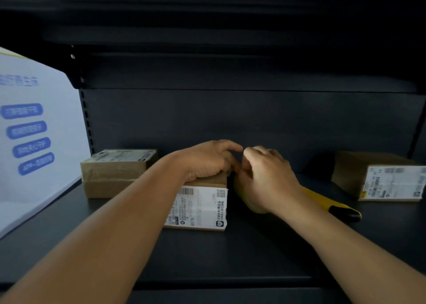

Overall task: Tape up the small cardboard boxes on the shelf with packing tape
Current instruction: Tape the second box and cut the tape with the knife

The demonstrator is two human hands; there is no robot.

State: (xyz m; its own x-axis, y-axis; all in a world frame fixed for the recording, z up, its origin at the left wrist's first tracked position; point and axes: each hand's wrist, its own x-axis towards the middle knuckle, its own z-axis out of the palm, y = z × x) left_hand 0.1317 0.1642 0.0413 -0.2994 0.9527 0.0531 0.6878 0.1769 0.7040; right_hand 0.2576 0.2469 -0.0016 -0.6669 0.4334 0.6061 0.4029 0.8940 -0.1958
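The small cardboard box [202, 202] being worked on lies at the middle of the dark shelf [253, 253], its white shipping label turned toward the camera, and its top is pressed down by the left hand [207, 159], whose fingers are curled over the far edge. Just to its right the right hand [265, 176] is seen with its fingers bent around a roll of packing tape [253, 205], of which only a pale translucent rim shows beneath the palm; a pinch between the two hands is suggested, but the tape end itself is hidden. A yellow and black tool [332, 205], probably a cutter, lies on the shelf behind the right wrist. Several risks can be judged from here: if the free end is lost it may fold back onto itself or onto the roll; if the box is not held firmly it may be dragged sideways as tape is pulled; the strip may be laid crooked or over the label's barcode; and the tool could be knocked by the forearm. As for containers, a second box [115, 172] at the left appears already banded with clear tape, and a third box [380, 179] stands well apart at the right, whether taped cannot be told. All three are closed, so nothing of their contents can be seen. A white printed board [34, 130] leans at the far left.
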